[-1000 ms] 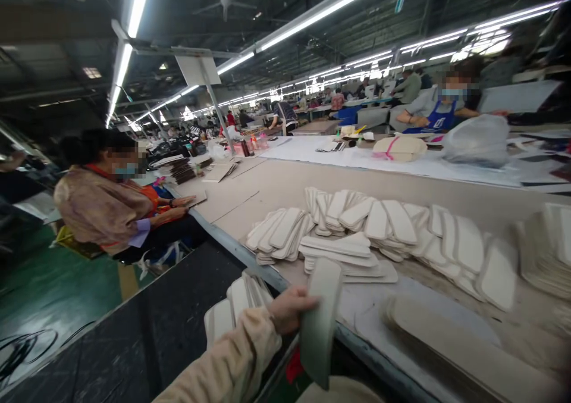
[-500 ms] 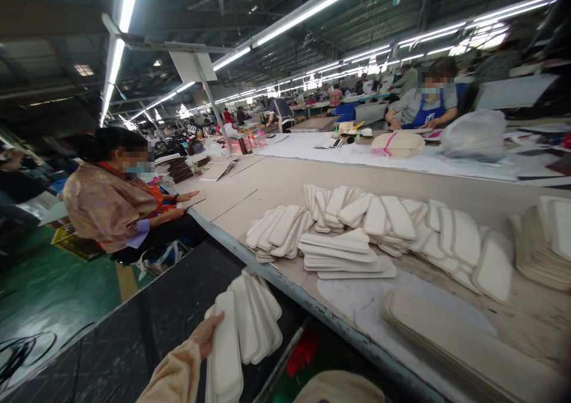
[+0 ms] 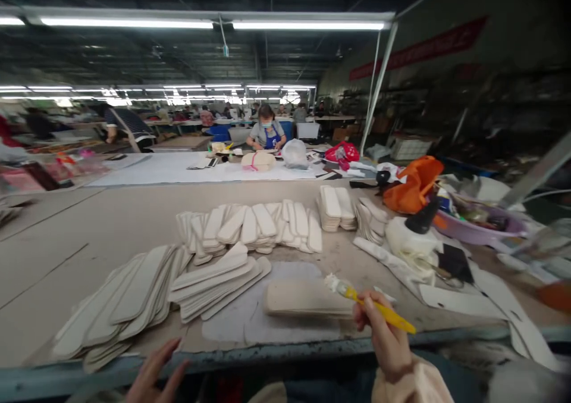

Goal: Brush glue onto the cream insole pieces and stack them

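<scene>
My right hand [image 3: 387,339] is closed around the yellow handle of a brush [image 3: 399,321]. White paste clings to its bristles, which point left over a stack of beige rounded strips [image 3: 298,299]. That stack lies on a whitish sheet [image 3: 227,330] near the table edge. My left hand [image 3: 155,372] hangs at the near edge, fingers apart, holding nothing. Just beyond it, fanned cream strips [image 3: 138,290] are spread on the table. A second fanned pile [image 3: 218,281] lies between them and the beige stack.
More strip piles [image 3: 250,224] line the middle of the table [image 3: 147,206]. To the right are a white container with a black cone top [image 3: 413,233], white scraps [image 3: 459,300], an orange bag [image 3: 413,186] and a purple basin [image 3: 477,227]. A co-worker [image 3: 266,132] sits across.
The view has swung right. My left hand held a bunch of cream strips over the dark surface and is now empty. My right hand has come into view with the brush.
</scene>
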`<state>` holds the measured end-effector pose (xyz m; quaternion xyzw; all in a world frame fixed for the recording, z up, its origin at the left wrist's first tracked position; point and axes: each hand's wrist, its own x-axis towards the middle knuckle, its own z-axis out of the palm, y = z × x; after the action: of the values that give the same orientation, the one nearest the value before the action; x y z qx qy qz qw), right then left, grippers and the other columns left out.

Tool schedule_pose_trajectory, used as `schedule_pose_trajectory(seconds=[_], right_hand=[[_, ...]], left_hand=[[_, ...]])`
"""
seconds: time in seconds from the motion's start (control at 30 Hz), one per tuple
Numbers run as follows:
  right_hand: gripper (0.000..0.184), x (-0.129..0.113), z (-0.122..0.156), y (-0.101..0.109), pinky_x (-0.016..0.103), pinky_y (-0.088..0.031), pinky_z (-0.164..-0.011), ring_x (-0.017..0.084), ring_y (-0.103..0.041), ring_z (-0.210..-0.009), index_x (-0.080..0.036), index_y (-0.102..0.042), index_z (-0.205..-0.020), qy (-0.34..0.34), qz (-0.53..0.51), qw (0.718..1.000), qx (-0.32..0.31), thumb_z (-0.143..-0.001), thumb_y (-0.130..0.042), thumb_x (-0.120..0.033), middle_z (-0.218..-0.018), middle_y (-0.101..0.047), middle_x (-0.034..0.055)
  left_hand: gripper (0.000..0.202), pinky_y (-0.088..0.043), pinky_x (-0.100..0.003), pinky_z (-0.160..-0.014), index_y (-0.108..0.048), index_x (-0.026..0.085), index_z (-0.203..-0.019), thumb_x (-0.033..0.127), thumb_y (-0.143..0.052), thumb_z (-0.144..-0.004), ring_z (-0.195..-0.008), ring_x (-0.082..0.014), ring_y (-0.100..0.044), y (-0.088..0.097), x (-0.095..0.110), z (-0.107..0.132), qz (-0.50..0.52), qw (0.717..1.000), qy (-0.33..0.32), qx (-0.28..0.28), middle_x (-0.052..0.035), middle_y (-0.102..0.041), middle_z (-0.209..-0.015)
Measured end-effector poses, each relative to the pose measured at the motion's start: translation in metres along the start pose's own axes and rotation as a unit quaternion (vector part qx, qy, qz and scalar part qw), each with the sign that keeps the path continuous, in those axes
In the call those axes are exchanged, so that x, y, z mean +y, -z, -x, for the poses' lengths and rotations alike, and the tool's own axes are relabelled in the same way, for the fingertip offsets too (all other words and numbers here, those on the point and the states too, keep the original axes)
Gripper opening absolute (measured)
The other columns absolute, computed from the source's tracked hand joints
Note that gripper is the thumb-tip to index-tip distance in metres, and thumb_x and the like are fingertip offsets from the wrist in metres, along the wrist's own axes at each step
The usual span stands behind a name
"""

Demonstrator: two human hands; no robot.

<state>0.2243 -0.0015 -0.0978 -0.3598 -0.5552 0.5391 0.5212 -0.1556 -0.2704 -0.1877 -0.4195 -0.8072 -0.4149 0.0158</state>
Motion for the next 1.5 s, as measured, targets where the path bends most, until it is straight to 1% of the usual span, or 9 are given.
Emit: schedule_pose_trajectory(seconds=[0.07,0.17,0.27,0.37,0.53,0.73,1.03,1.23,1.5], right_hand=[[0.031,0.001,0.004,-0.009,0.024,-0.042,-0.045,0.015,-0.050,-0.051,-0.020,-0.056,-0.092,-0.023,-0.027,0.999,-0.008,-0.087,-0.060,-0.051,-0.060,-0.058,0.0003],[0.031,0.002,0.009,-0.021,0.023,-0.040,-0.046,0.013,-0.048,-0.050,-0.020,-0.055,-0.091,-0.040,-0.051,0.998,-0.023,-0.088,-0.060,-0.051,-0.059,-0.057,-0.0007],[0.031,0.002,0.011,-0.034,0.023,-0.037,-0.045,0.012,-0.046,-0.048,-0.020,-0.054,-0.088,-0.050,-0.054,0.996,-0.040,-0.088,-0.058,-0.051,-0.057,-0.056,-0.0014],[0.031,0.002,0.010,-0.047,0.023,-0.035,-0.044,0.012,-0.045,-0.047,-0.021,-0.054,-0.085,-0.053,-0.049,0.995,-0.062,-0.089,-0.057,-0.052,-0.056,-0.055,-0.0017],[0.032,0.009,0.003,-0.076,0.021,-0.034,-0.043,0.010,-0.044,-0.044,-0.021,-0.053,-0.084,-0.072,-0.042,0.992,-0.093,-0.089,-0.056,-0.053,-0.054,-0.055,-0.0029],[0.035,0.022,-0.003,-0.108,0.019,-0.035,-0.042,0.009,-0.044,-0.040,-0.020,-0.054,-0.083,-0.089,-0.011,0.985,-0.146,-0.087,-0.055,-0.055,-0.051,-0.056,-0.0041],[0.028,0.026,-0.007,-0.115,0.019,-0.034,-0.042,0.009,-0.045,-0.040,-0.020,-0.054,-0.080,-0.093,0.069,0.983,-0.140,-0.089,-0.052,-0.046,-0.048,-0.053,-0.0055],[0.027,0.026,-0.010,-0.087,0.021,-0.036,-0.043,0.011,-0.046,-0.040,-0.022,-0.054,-0.079,-0.092,0.110,0.987,-0.078,-0.089,-0.051,-0.046,-0.048,-0.053,-0.0053],[0.030,0.014,-0.025,-0.004,0.025,-0.035,-0.042,0.014,-0.046,-0.040,-0.022,-0.055,-0.081,-0.085,0.206,0.974,0.043,-0.087,-0.050,-0.052,-0.049,-0.053,-0.0043]], left_hand=[[0.053,-0.046,-0.055,-0.101,-0.052,0.029,-0.126,0.045,-0.064,-0.077,-0.120,-0.0339,-0.055,-0.044,0.045,-0.023,0.044,0.993,-0.100,-0.047,-0.0081,-0.059,-0.129],[0.071,-0.040,-0.051,-0.107,-0.035,0.027,-0.141,0.042,-0.065,-0.078,-0.133,-0.0318,-0.042,-0.096,0.094,-0.056,0.115,0.968,-0.187,-0.122,-0.0117,-0.046,-0.144],[0.087,-0.031,-0.055,-0.111,-0.027,0.023,-0.146,0.046,-0.070,-0.074,-0.137,-0.0340,-0.035,-0.130,0.117,-0.080,0.154,0.942,-0.221,-0.198,-0.0159,-0.039,-0.149],[0.091,-0.026,-0.058,-0.112,-0.025,0.021,-0.147,0.049,-0.070,-0.073,-0.139,-0.0346,-0.032,-0.148,0.123,-0.093,0.172,0.929,-0.215,-0.245,-0.0174,-0.036,-0.150],[0.092,-0.027,-0.056,-0.113,-0.022,0.020,-0.147,0.048,-0.070,-0.073,-0.137,-0.0326,-0.036,-0.153,0.121,-0.101,0.187,0.913,-0.214,-0.295,-0.0172,-0.040,-0.147],[0.095,-0.033,-0.054,-0.109,-0.022,0.020,-0.147,0.046,-0.072,-0.072,-0.129,-0.0324,-0.045,-0.151,0.118,-0.103,0.211,0.899,-0.226,-0.309,-0.0170,-0.049,-0.139],[0.095,-0.035,-0.053,-0.107,-0.017,0.019,-0.148,0.044,-0.070,-0.073,-0.125,-0.0322,-0.049,-0.152,0.122,-0.102,0.229,0.899,-0.207,-0.311,-0.0163,-0.054,-0.132],[0.090,-0.034,-0.051,-0.108,-0.017,0.019,-0.148,0.037,-0.066,-0.075,-0.126,-0.0309,-0.049,-0.151,0.126,-0.100,0.199,0.911,-0.184,-0.310,-0.0146,-0.055,-0.131],[0.072,-0.037,-0.048,-0.108,-0.040,0.015,-0.136,0.035,-0.066,-0.072,-0.131,-0.0332,-0.044,-0.151,0.128,-0.100,0.174,0.919,-0.165,-0.313,-0.0172,-0.050,-0.137]])
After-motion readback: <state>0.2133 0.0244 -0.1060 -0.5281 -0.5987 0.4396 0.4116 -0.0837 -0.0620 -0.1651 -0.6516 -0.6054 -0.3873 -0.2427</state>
